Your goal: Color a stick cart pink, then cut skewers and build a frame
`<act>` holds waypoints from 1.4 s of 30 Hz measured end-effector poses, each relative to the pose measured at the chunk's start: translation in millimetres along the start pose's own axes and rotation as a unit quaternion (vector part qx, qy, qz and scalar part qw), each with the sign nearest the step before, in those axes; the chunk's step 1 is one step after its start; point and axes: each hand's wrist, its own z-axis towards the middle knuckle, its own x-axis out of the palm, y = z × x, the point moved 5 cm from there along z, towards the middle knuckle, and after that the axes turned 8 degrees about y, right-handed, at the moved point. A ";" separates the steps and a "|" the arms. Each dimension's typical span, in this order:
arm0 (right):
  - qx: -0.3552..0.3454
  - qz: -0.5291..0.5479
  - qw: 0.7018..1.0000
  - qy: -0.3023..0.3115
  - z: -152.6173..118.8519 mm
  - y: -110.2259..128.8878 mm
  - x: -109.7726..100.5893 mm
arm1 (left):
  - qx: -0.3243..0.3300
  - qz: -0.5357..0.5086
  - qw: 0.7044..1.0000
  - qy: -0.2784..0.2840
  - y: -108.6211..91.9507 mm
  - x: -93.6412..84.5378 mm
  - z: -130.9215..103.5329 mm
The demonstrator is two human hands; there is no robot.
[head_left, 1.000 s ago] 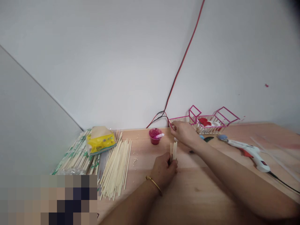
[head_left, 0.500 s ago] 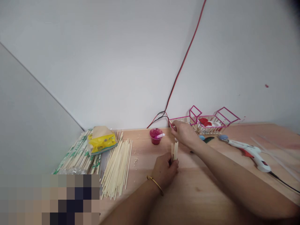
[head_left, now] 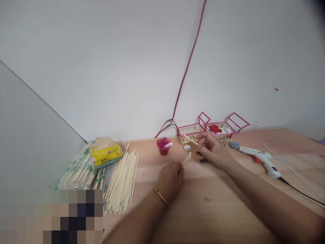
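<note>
My left hand [head_left: 170, 179], a gold bracelet at its wrist, is closed round a few short wooden sticks [head_left: 187, 158]. Their pale ends poke out past the fingers, tilted up to the right. Farther back, my right hand [head_left: 210, 149] pinches one short wooden stick [head_left: 191, 139] that points left in front of a stick basket [head_left: 189, 128] with magenta-edged rims. A small white disc [head_left: 187, 147] lies on the table between the two hands. Just below the right hand's fingers is a dark object [head_left: 203, 160], partly covered.
Left of my hands stand a cup of magenta stuff [head_left: 164, 146] with a white spoon, loose long sticks [head_left: 123, 181], wrapped sticks [head_left: 76, 166] and a yellow packet [head_left: 106, 154]. On the right lie a white glue gun [head_left: 259, 156] and its cord. A second basket [head_left: 220, 130] holds red and white pieces.
My right hand has drawn back from the basket and now shows a stick in its fingers. The sticks in my left hand have gone from upright to tilted. The view has shifted slightly.
</note>
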 end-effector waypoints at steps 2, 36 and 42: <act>0.014 0.040 0.999 0.002 -10.9 -4.7 -4.0 | -0.005 0.042 0.999 -0.005 -0.3 -2.1 0.1; 0.169 0.551 0.786 0.225 -55.1 -27.6 33.9 | -0.038 -0.586 0.793 -0.160 -21.6 -16.0 9.7; 0.161 0.507 0.823 0.198 -53.7 -29.6 30.8 | -0.048 -0.593 0.784 -0.178 -15.1 -19.9 12.3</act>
